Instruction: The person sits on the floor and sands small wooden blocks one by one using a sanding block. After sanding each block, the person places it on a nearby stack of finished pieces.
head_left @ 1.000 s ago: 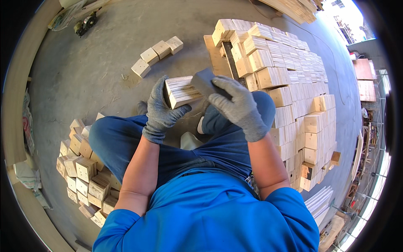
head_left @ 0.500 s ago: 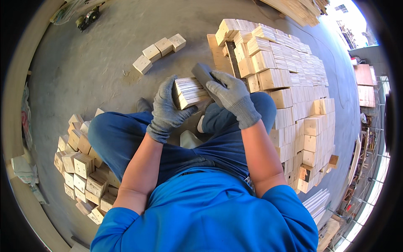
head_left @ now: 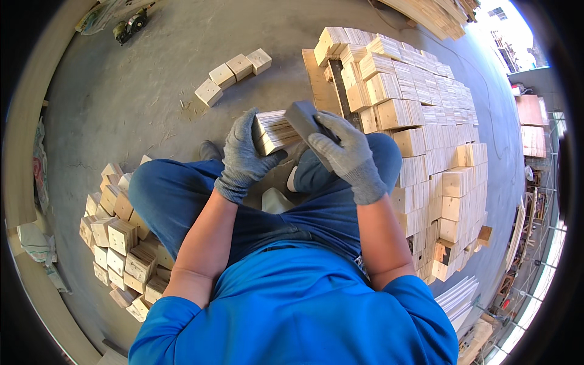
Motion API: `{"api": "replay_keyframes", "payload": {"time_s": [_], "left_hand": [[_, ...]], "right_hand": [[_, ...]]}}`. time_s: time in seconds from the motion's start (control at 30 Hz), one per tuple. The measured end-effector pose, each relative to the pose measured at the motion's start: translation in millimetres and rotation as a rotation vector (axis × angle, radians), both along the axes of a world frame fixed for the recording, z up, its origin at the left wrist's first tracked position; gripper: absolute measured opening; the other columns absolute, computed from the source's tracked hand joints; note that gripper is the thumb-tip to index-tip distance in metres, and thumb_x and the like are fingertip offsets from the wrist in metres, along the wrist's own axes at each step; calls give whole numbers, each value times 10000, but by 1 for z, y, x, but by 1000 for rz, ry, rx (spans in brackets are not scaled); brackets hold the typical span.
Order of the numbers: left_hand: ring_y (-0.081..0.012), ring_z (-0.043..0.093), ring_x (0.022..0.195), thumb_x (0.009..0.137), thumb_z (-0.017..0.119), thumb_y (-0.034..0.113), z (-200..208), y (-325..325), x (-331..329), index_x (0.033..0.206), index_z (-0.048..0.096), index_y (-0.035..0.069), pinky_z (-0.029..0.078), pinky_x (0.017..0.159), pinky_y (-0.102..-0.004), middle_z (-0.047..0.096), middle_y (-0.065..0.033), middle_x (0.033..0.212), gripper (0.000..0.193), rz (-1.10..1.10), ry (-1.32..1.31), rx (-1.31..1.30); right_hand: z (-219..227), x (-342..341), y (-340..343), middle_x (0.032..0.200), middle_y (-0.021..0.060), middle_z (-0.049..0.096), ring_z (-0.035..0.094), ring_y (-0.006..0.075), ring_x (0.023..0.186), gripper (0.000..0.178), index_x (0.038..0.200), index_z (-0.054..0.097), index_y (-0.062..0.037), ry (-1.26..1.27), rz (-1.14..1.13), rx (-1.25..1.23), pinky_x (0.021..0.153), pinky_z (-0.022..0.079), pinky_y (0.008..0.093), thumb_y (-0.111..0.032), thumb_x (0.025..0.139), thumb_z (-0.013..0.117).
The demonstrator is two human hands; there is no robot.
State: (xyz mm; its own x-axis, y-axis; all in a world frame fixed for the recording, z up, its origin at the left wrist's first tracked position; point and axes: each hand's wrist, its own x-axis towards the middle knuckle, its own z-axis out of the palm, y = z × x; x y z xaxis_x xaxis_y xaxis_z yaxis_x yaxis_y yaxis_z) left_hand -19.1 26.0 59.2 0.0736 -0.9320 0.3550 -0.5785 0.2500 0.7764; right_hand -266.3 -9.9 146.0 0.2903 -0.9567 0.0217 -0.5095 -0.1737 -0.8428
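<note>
Both my hands wear grey knit gloves. My left hand (head_left: 244, 151) is closed around a wooden block (head_left: 275, 132) with layered, striped edges, held up above my lap between my knees. In my right hand (head_left: 348, 146) is a dark grey rectangular sanding block (head_left: 302, 119), gripped from its right side. Its near end lies against or just over the right edge of the wooden block; whether they touch cannot be told. My palms and some fingertips are hidden from above.
To my right rises a large stack of wooden blocks (head_left: 420, 115), partly on a pallet. A loose heap of blocks (head_left: 121, 237) lies by my left knee. Ahead, a short row of blocks (head_left: 239, 67) rests on the concrete floor. A power tool (head_left: 131, 25) sits at the far left.
My right hand has shifted slightly toward me and to the right, turning the sanding block a little along the wooden block's edge. The left hand has barely moved.
</note>
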Motion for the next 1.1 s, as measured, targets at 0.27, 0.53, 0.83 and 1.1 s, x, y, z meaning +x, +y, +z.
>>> {"api": "replay_keyframes", "payload": {"time_s": [0.27,0.53,0.83,1.1], "left_hand": [[-402,662,1194,606,1017,339,-13,-2,8,1460,501,4,543,1039,-469,640,-215,1320,1053,66,-42,-27],[-396,651,1221,612,1018,342,-14,-5,6,1461,504,7,538,1044,-473,636,-217,1330,1048,57,6,137],[-340,663,1234,609,1032,320,-16,-8,4,1472,511,15,533,1072,-434,652,-193,1343,1053,49,59,143],[-328,669,1228,605,1038,270,-29,-9,4,1484,505,34,536,1074,-421,658,-180,1334,1055,-24,237,134]], "right_hand": [[-2,36,18,1417,267,641,657,417,1275,541,1348,675,26,14,145,-132,1073,539,438,-261,919,839],[-19,36,2,1420,245,645,663,418,1264,518,1340,685,3,99,94,-122,1059,549,437,-269,923,828],[-22,30,1,1415,244,650,672,413,1241,507,1320,704,-9,84,62,-113,1055,548,437,-294,918,827],[-20,31,-2,1434,226,644,650,397,1292,522,1342,694,-20,-12,121,-76,1087,532,431,-283,913,836]]}}
